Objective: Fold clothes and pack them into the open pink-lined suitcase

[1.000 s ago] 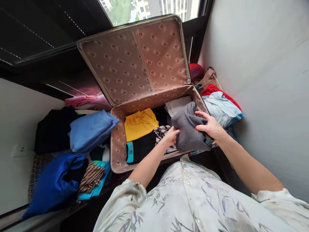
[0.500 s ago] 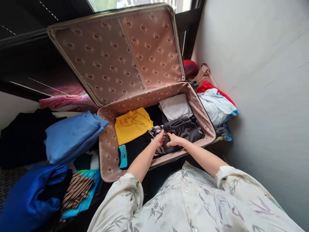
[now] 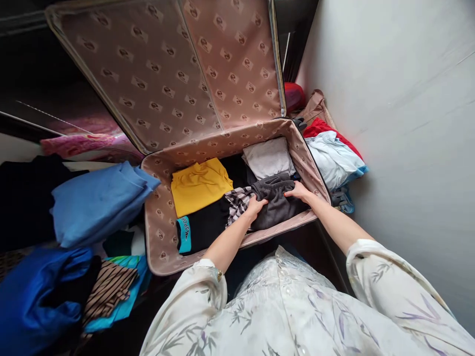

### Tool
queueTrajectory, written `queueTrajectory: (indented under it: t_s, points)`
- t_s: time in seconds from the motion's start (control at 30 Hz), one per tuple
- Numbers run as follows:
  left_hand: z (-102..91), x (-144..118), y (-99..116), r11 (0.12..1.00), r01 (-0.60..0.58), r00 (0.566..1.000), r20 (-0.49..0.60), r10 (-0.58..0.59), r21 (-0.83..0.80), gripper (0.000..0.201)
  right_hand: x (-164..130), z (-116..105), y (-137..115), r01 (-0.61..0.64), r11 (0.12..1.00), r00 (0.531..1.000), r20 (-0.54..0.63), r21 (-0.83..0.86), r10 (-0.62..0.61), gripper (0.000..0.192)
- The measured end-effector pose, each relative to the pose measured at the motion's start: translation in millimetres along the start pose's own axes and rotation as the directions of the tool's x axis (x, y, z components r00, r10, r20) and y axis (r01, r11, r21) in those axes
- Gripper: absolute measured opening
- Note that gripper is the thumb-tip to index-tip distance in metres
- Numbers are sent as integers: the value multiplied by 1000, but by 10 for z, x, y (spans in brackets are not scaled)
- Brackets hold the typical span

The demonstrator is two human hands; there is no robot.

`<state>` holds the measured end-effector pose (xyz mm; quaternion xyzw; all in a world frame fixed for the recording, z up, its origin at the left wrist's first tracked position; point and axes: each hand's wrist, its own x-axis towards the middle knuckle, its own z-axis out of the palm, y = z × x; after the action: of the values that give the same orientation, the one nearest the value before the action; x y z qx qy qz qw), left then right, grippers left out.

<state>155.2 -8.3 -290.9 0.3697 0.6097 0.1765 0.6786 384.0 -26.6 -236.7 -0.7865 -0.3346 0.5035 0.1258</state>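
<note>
Left hand (image 3: 255,207) clamped on dark grey garment (image 3: 276,210); right hand (image 3: 300,192) likewise; garment inside open suitcase (image 3: 158,220)

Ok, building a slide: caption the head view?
Left hand and right hand hold a dark gray garment inside an open suitcase.

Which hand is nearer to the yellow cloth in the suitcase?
Left. The left hand is right of the yellow cloth, apart from it, at the left edge of the dark grey garment; the right hand is farther right, at that garment's right side.

Soft, muted light; deep shadow below the suitcase (image 3: 160,232); frame edges stretched
</note>
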Motion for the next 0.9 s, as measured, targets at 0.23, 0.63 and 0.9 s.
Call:
queueTrajectory:
  t_s: [0.23, 0.63, 0.9]
  points:
    - [-100, -95, 174, 979, 108, 944, 328, -46, -174, 43, -24, -66, -23, -16, 982, 988, 155, 186, -13, 30]
    - [68, 110, 350, 963, 267, 932, 250, -263, 17, 36, -252, -428, 126, 112, 986, 993, -14, -127, -114, 85]
    - [71, 5, -35, 977, 139, 987, 56, -150, 161, 73, -273, -6, -28, 19, 728, 998, -24, -685, -50, 108]
